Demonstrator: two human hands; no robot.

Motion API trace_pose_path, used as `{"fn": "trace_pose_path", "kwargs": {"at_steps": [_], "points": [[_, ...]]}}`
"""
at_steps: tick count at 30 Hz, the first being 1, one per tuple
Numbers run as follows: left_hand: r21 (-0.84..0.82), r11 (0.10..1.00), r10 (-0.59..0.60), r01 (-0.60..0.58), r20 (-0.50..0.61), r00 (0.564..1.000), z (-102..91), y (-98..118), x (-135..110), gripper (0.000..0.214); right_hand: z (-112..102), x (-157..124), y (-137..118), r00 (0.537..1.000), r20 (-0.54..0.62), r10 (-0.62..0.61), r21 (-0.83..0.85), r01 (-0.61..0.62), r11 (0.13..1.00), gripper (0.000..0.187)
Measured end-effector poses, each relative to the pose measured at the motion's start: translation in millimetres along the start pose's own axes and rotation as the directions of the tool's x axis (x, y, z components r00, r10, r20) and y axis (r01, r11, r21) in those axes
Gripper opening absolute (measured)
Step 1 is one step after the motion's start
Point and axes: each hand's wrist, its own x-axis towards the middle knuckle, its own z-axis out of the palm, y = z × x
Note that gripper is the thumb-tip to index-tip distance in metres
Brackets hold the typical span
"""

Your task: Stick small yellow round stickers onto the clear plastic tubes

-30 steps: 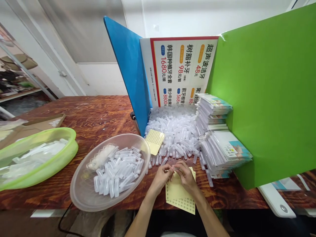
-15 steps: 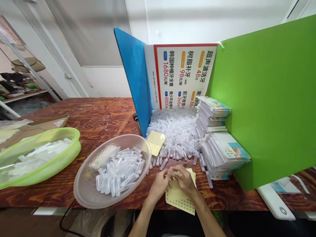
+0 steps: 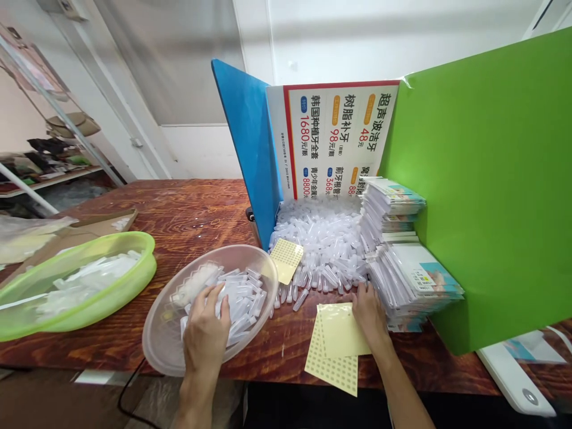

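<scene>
Left hand [image 3: 205, 328] over the oval, translucent pale plastic basket [image 3: 158, 348], thumb and fingers parted and loosely bent; anything under the palm is hidden. Right hand [image 3: 370, 313] at the near edge of the heap of small clear plastic tubes [image 3: 319, 238], fingertips bent down close together; cannot tell whether they pinch one. Basket and heap sit either side of the body's midline, presumably so each hand has its own within short reach. Upright blue board [image 3: 248, 131], white printed board [image 3: 330, 128] and green board [image 3: 473, 179] fence the heap on three sides, probably to stop tubes scattering. Pale yellow paper sheets [image 3: 342, 330] lie flat and overlapping at the table's near edge, between the forearms, likely for easy access; the lower one shows rows of small round dots. Tubes: slim, whitish, see-through, jumbled at all angles; those in the basket look alike.
</scene>
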Motion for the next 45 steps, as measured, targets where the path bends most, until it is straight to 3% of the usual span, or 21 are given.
{"fn": "trace_pose_path", "kwargs": {"at_steps": [3,6,9,12,15,18,22,25,27,31,36,45], "points": [[-0.052,0.999,-0.017,0.011,-0.116,0.993,3.6,2,-4,0.026,9,-3,-2,0.999,-0.027,-0.033,-0.061,0.032,0.998,0.014],[-0.255,0.966,0.003,-0.043,-0.152,0.988,2.5,34,-19,0.019,14,-2,-7,0.993,-0.118,-0.033,-0.068,0.025,0.997,0.014],[-0.504,0.854,0.193,-0.126,0.083,0.978,16.3,78,-43,0.017,15,1,-8,0.985,-0.17,0.008,-0.052,-0.017,0.998,0.018],[-0.595,0.803,0.3,-0.018,0.378,0.876,55.8,109,-71,0.023,7,3,-6,0.991,-0.12,0.065,-0.013,-0.067,0.998,0.019],[-0.582,0.813,0.329,0.019,0.486,0.81,101.3,116,-90,0.029,-6,2,-2,0.99,-0.101,0.099,0.113,-0.087,0.99,0.024],[-0.555,0.831,0.381,-0.035,0.522,0.763,124.6,107,-93,0.034,-16,0,-2,0.99,-0.107,0.09,0.342,-0.049,0.938,0.027],[-0.594,0.802,0.452,-0.057,0.543,0.708,117.2,91,-89,0.032,-11,-9,-18,0.994,-0.025,0.11,0.675,-0.064,0.735,0.024],[-0.598,0.802,0.435,-0.016,0.564,0.702,104.3,83,-91,0.031,5,-21,-38,0.99,0.12,0.077,0.847,-0.143,0.512,0.026],[-0.591,0.806,0.419,0.004,0.576,0.702,99.2,81,-93,0.031,15,-30,-48,0.985,0.167,0.046,0.886,-0.171,0.43,0.028],[-0.557,0.83,0.383,0.032,0.611,0.693,99.1,84,-92,0.019,25,-41,-58,0.979,0.201,0.042,0.879,-0.199,0.433,0.032],[-0.52,0.846,0.333,0.115,0.684,0.649,105.0,87,-79,0.005,23,-43,-57,0.986,0.169,-0.006,0.879,-0.148,0.453,0.022],[-0.422,0.901,0.29,0.098,0.756,0.587,113.2,89,-68,0.009,19,-42,-59,0.982,0.181,-0.054,0.876,-0.136,0.463,0.015]]}}
